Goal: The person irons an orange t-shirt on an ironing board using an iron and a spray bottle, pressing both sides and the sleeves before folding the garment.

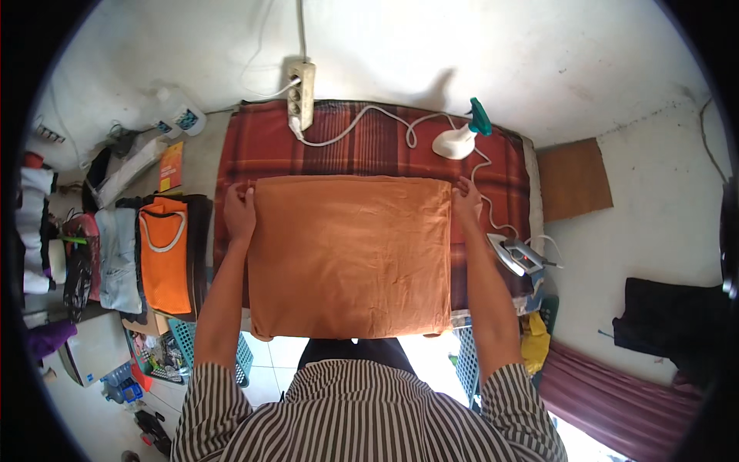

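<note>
A rust-orange piece of cloth (350,258) lies spread as a wide rectangle, with faint creases on its right side. Its near edge hangs over the front of the table. My left hand (240,212) pinches the cloth at its far left corner. At the far right corner, my right hand (466,202) has its fingers closed on the edge. Underneath is a red plaid blanket (262,138) covering the table. An iron (514,256) rests to the right of my right forearm, its cord running up the blanket. A white spray bottle (456,143) with a green trigger head stands beyond the right corner.
Against the wall leans a power strip (302,100) with plugs in it. Folded clothes, among them an orange garment (164,266), lie at the left. Plastic baskets (466,358) stand below the table. A brown board (576,179) is by the right wall.
</note>
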Available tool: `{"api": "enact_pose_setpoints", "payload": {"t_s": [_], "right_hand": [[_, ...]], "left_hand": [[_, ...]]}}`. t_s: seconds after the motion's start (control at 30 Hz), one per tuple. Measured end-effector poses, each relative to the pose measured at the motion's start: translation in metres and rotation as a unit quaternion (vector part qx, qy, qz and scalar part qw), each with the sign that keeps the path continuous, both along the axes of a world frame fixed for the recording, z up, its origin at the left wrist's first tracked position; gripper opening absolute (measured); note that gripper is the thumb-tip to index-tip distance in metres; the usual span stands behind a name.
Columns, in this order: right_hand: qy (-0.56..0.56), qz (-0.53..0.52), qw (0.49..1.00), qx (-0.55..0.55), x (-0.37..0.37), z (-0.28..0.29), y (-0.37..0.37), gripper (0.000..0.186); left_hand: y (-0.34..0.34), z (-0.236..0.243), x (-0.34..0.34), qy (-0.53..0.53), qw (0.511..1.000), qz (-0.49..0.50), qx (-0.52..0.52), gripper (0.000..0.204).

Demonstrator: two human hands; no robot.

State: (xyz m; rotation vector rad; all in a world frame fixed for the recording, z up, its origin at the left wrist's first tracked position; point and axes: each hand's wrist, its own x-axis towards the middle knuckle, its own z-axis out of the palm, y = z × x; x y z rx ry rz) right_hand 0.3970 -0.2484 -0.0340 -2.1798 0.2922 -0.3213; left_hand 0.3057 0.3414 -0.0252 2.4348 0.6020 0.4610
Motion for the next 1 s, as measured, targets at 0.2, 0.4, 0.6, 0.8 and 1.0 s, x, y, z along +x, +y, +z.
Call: {"api": "enact_pose_setpoints", "payload": {"t_s": [0.2, 0.4, 0.6, 0.8, 1.0], "right_hand": [[0.17, -0.024, 0.98, -0.106, -0.178, 0.037, 0.006, 0.032], [0.031, 0.002, 0.983, -0.178, -0.265, 0.016, 0.015, 0.022], [0.239, 0.028, 0.957, -0.162, -0.239, 0.027, -0.008, 0.02], [0.02, -0.013, 0.879, -0.477, -0.14, 0.092, -0.076, 0.039], [0.25, 0.205, 0.861, -0.393, -0.113, 0.114, -0.214, 0.062]], "left_hand": [[-0.053, 0.035, -0.192, 0.106, 0.994, 0.023, 0.031, 0.062], [-0.071, 0.017, -0.299, 0.233, 0.964, 0.118, 0.05, 0.036], [-0.044, 0.009, -0.299, 0.102, 0.989, 0.104, 0.01, 0.026], [-0.061, 0.016, -0.291, 0.028, 0.984, 0.106, 0.142, 0.031], [-0.2, 0.032, -0.204, 0.056, 0.971, -0.222, 0.074, 0.042]]}}
